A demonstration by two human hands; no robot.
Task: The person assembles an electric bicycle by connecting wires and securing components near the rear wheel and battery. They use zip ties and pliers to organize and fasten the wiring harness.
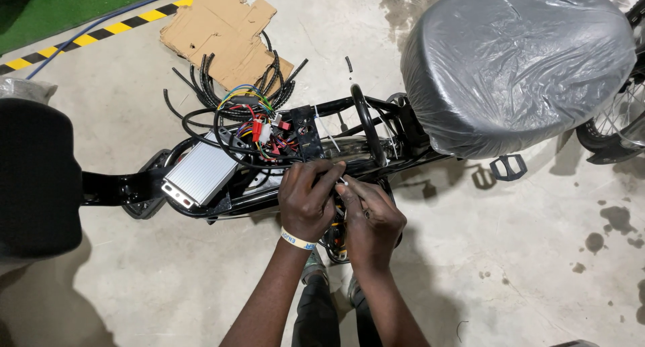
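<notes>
- Both hands work at centre frame, over the black frame (201, 209) of an electric bike lying across the concrete floor (524, 266).
- Left hand (308, 200): fingers curled tight, pinching a thin white tie or wire end (343, 182) against the frame tube; a pale wristband sits on the wrist.
- Right hand (371, 219): fingers bent and closed in a pinch on that same white piece, fingertips touching those of the left hand. Whether it is a cable tie or a wire cannot be told.
- Progress, as judged: wiring is not finished. The wire bundle (259, 128), with red connectors and multicoloured leads, lies loose and unbundled just above the hands, centre-left.
- Silver finned controller box (199, 175) rests on the frame at centre left, its leads running to that bundle.
- Black corrugated sleeving and spare cables sit on flattened cardboard (222, 34), upper centre-left.
- Plastic-wrapped saddle (517, 65) fills the upper right; a pedal (508, 167) shows below it.
- Black padded seat (33, 179) stands at the left edge.
</notes>
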